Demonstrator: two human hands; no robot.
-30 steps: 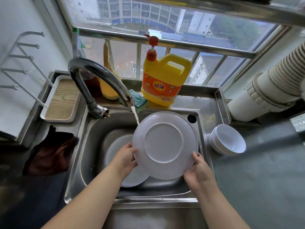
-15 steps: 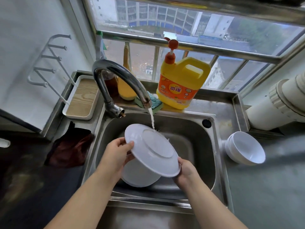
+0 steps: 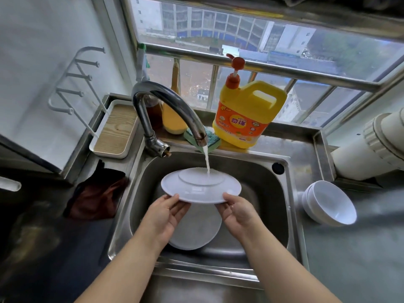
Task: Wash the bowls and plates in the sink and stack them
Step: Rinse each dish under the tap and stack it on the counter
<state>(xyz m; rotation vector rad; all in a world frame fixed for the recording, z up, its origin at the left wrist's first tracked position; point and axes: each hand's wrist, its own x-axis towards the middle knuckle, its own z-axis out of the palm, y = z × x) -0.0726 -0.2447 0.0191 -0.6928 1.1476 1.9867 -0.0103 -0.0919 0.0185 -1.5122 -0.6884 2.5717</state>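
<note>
Overhead, the steel sink (image 3: 251, 169) took up the middle of the view, its basin wet and dull grey. Above the basin a white round plate (image 3: 201, 189) was held upside down and nearly level, its raised foot ring facing up, glossy and clean-looking, with the stream from the curved faucet (image 3: 166, 101) landing on the ring's far edge. The left hand (image 3: 166, 213) pinched the plate's near-left rim, thumb on top and fingers underneath; the right hand (image 3: 238, 212) gripped the near-right rim the same way. Below them a second white plate (image 3: 196, 232) lay flat on the sink bottom, partly hidden by both hands. On the grey counter to the right, well apart from the sink, stood a tilted stack of white bowls (image 3: 330, 206). Behind the faucet stood a yellow detergent jug (image 3: 247, 114).
</note>
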